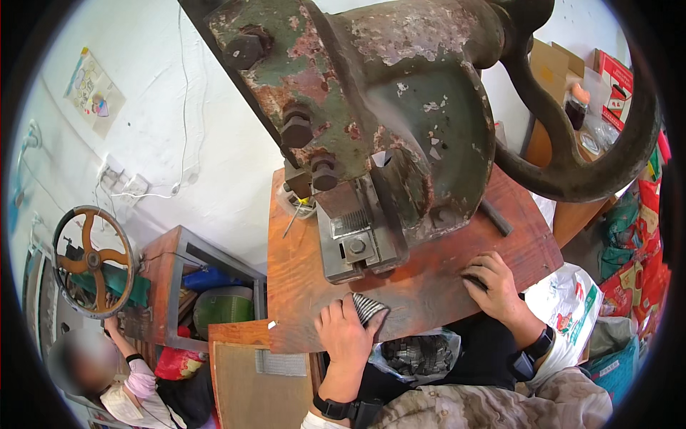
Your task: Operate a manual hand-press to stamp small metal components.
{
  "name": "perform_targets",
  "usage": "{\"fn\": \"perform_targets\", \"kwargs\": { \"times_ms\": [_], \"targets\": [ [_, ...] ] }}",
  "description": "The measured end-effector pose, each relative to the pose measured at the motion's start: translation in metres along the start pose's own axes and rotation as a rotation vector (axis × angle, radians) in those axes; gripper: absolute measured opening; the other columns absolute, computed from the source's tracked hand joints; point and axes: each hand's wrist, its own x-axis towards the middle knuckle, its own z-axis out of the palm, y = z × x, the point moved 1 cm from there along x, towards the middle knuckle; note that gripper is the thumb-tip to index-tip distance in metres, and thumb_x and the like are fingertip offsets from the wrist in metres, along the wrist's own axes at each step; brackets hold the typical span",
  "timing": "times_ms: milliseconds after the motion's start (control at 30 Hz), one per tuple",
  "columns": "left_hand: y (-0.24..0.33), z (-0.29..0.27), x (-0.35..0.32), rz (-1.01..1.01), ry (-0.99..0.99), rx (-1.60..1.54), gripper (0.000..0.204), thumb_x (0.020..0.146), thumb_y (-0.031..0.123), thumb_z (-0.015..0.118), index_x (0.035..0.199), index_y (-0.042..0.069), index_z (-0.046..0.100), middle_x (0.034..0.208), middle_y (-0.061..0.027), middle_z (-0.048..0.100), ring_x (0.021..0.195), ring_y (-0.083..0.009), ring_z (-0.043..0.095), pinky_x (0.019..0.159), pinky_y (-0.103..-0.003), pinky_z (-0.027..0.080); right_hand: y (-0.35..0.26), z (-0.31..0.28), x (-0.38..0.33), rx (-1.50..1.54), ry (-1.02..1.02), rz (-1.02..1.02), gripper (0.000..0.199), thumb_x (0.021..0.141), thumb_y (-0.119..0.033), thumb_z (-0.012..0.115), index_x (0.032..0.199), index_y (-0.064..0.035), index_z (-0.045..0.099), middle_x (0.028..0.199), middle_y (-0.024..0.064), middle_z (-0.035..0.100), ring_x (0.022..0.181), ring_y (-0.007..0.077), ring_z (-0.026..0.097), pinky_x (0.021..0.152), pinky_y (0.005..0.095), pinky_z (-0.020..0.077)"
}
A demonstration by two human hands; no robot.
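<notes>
My left hand (344, 330) rests at the front edge of the reddish wooden board (429, 300). Its fingers and thumb close round a small striped stack of thin black and silver strips (367, 308). Toward the right of the board lies my right hand (498, 286), fingers curled; a dark patch shows under them, too hidden to name. Beyond both hands stands a heavy press (314, 86) with worn green paint and large bolts. At its foot sits a steel die block (361, 247), apart from both hands. A clear plastic bag of dark metal pieces (418, 354) lies at my lap.
A curved iron handle (564, 186) arches over the right side. A short metal rod (494, 217) lies beside the press base. Behind the die is a small tub (296, 206). At far left, another person (136, 386) reaches toward a handwheel (93, 261). Bags crowd the right.
</notes>
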Motion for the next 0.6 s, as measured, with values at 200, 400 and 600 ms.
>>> {"fn": "perform_targets", "kwargs": {
  "times_ms": [200, 400, 600],
  "targets": [
    [-0.015, 0.000, -0.004, -0.025, 0.144, -0.195, 0.050, 0.073, 0.043, 0.068, 0.096, 0.000, 0.056, 0.083, -0.0120, 0.054, 0.078, -0.0298, 0.052, 0.066, -0.040, 0.042, -0.004, 0.005, 0.000, -0.015, 0.002, 0.000, 0.019, 0.066, 0.000, 0.066, 0.084, -0.0016, 0.062, 0.090, 0.0129, 0.058, 0.088, 0.0317, 0.054, 0.075, 0.0387, 0.0458],
    [-0.020, -0.040, -0.025, -0.939, -0.150, -2.290, 0.057, 0.085, 0.060, 0.045, 0.093, 0.005, 0.053, 0.075, -0.0049, 0.045, 0.066, -0.0191, 0.040, 0.059, -0.032, 0.035, -0.003, 0.000, -0.006, -0.055, 0.022, -0.001, 0.018, 0.065, 0.000, 0.067, 0.082, -0.0009, 0.062, 0.087, 0.0130, 0.059, 0.085, 0.0325, 0.055, 0.071, 0.0387, 0.0475],
    [-0.014, -0.036, -0.056, -1.106, -0.149, -2.363, 0.058, 0.085, 0.062, 0.040, 0.088, 0.004, 0.050, 0.072, -0.0047, 0.039, 0.065, -0.0182, 0.036, 0.060, -0.030, 0.033, -0.005, 0.006, -0.007, -0.071, 0.005, -0.013, 0.016, 0.066, -0.002, 0.066, 0.082, -0.0002, 0.061, 0.088, 0.0137, 0.059, 0.087, 0.0336, 0.054, 0.073, 0.0396, 0.0469]
  ]
}}
